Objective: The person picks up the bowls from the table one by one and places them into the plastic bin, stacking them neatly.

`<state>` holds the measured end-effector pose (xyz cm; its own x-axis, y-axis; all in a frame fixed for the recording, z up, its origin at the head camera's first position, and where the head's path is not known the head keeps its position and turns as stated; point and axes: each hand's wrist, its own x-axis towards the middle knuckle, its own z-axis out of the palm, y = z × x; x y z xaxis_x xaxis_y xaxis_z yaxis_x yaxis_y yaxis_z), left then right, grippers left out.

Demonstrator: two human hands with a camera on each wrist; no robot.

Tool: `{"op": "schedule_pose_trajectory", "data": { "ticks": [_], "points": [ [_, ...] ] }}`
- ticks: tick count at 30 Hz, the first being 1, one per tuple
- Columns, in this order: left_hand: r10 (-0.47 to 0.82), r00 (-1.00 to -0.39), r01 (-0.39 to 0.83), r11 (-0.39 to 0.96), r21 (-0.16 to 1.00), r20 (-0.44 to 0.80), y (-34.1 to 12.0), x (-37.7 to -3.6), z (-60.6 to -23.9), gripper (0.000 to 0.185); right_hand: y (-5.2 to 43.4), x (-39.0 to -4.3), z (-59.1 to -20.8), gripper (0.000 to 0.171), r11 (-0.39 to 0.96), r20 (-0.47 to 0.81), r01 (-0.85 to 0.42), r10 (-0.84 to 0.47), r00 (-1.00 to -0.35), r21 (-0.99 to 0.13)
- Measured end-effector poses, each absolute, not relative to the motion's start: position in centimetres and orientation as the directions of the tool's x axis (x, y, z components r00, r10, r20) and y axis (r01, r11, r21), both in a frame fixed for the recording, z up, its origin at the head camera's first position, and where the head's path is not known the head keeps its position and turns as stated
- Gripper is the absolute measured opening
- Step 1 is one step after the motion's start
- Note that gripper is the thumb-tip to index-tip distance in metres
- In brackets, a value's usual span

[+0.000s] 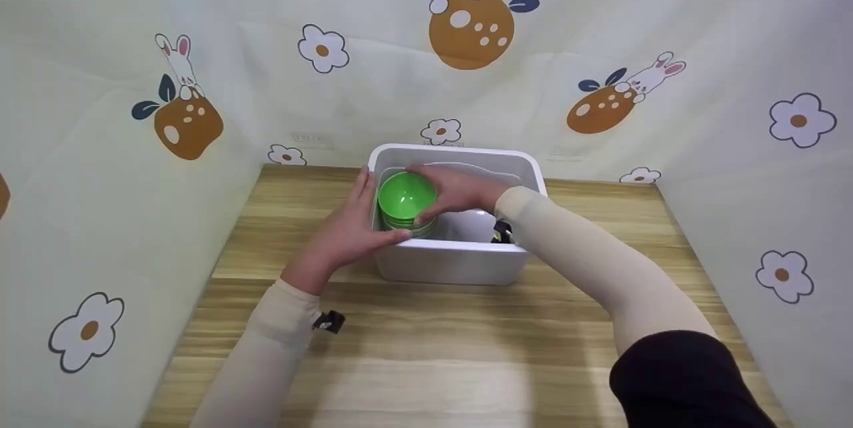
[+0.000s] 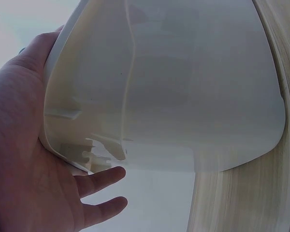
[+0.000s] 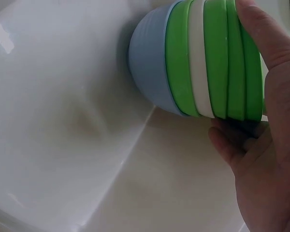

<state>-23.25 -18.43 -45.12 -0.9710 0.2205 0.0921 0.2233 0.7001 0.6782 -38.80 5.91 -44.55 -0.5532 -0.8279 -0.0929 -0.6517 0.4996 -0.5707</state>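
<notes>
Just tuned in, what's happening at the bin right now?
A person is working at a white plastic bin on a wooden table. The right hand reaches inside the bin and grips a nested stack of bowls, green on top with white, green and blue ones beneath. The left hand rests flat against the bin's outer left wall, thumb over the rim, steadying it. The stack sits in the bin's left part, down near the bin's floor.

Both arms stretched forward in beige sleeves, left hand [image 1: 346,231] flat with fingers [image 2: 99,180] straight and spread, palm turned inward, right hand [image 1: 460,193] curled, its fingers [image 3: 261,43] and thumb gripping, right wrist bent to the left
</notes>
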Motion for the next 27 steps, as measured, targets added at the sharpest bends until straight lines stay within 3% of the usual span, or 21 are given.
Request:
{"op": "schedule_pose_trajectory", "data": {
  "ticks": [10,18,21,27],
  "points": [
    [0.227,-0.972,0.208,0.705,0.678,0.063,-17.8,-23.6,-44.7,0.148,7.4,-38.6,-42.5,0.123,0.541,-0.147,-0.638,-0.813,-0.563,-0.548],
    [0.211,-0.976,0.192,0.708,0.68,0.056,-18.0,-24.1,-45.0,0.15,11.5,-37.6,-36.8,0.083,0.624,-0.218,-0.606,-0.763,-0.609,-0.493],
    [0.204,-0.978,0.184,0.711,0.678,0.052,-18.2,-24.1,-45.0,0.152,14.0,-36.3,-35.3,0.069,0.62,-0.154,-0.598,-0.748,-0.645,-0.507],
    [0.203,-0.977,0.192,0.714,0.673,0.064,-19.0,-24.0,-45.3,0.145,19.9,-32.9,-35.9,0.047,0.508,0.133,-0.621,-0.701,-0.701,-0.597]
  ]
}}
